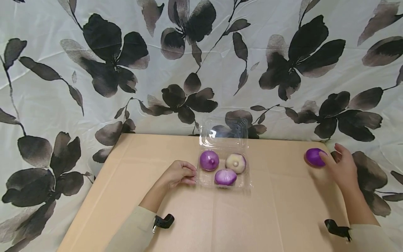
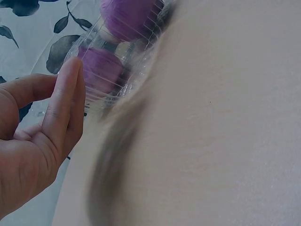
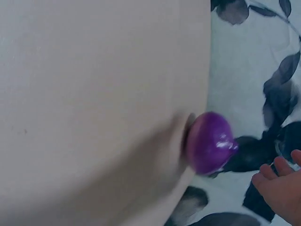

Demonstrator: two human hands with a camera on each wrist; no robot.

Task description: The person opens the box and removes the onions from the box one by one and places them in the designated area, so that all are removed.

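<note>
A clear plastic clamshell container [image 1: 204,180] stands with its lid up and three purple onions in it. The left onion [image 1: 209,160] is round, the right one [image 1: 235,163] turns a pale end up, and the front one [image 1: 225,177] lies on its side. My left hand [image 1: 179,174] is at the container's left wall, its fingers fairly straight in the left wrist view; firm contact is hard to tell. Another purple onion [image 1: 315,157] lies near the board's right edge. My right hand [image 1: 343,168] is beside it, fingers spread and apart from the onion [image 3: 210,143] in the right wrist view.
A tan board [image 1: 151,217] carries the container and the loose onion. White cloth with dark flowers [image 1: 236,70] spreads behind and around it. Black wrist cameras [image 1: 164,221] sit at both sleeves.
</note>
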